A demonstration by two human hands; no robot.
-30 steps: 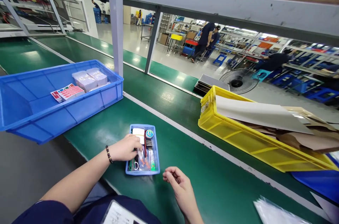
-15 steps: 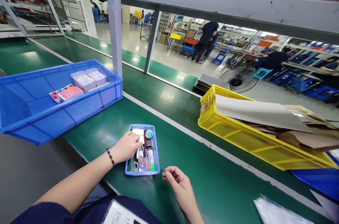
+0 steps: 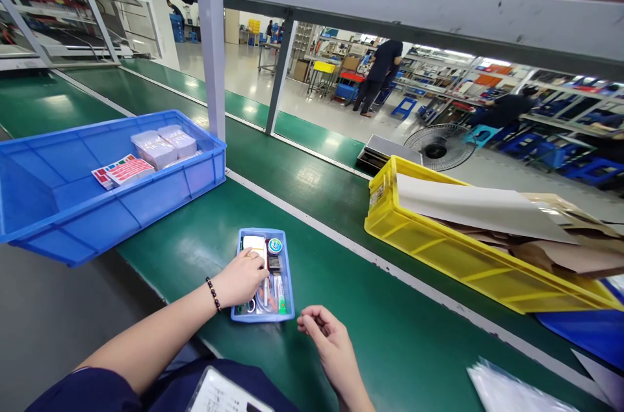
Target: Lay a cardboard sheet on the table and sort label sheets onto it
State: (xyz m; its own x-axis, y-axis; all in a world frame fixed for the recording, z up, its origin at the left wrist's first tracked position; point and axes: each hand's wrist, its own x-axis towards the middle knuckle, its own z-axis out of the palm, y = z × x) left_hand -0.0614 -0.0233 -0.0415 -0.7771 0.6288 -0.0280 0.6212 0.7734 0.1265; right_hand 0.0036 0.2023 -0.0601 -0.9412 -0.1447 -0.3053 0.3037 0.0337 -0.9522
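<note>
A small blue tray (image 3: pixel 291 298) lies on the green bench. In it are a white block (image 3: pixel 254 243), a round tin with a blue and green lid (image 3: pixel 275 245), a dark small box (image 3: pixel 273 264), a green and white tube (image 3: pixel 279 295) and a white pen-like item (image 3: pixel 266 290). My left hand (image 3: pixel 244 277) reaches over the tray's left side, its fingers closed on the pen-like item. Part of the contents is hidden under it. My right hand (image 3: pixel 327 337) rests just right of the tray with curled fingers; whether it holds anything is not visible.
A large blue bin (image 3: pixel 121 204) with packs and printed cards stands at the left. To the right, a yellow bin (image 3: pixel 439 256) holds cardboard and paper. Plastic bags (image 3: pixel 511 389) lie at the lower right. A metal post (image 3: pixel 209 41) rises behind; a fan (image 3: pixel 436 147) stands beyond.
My left hand has moved slightly right and down over the tray, and the white pen-like item now shows at its fingertips. My right hand has barely moved.
</note>
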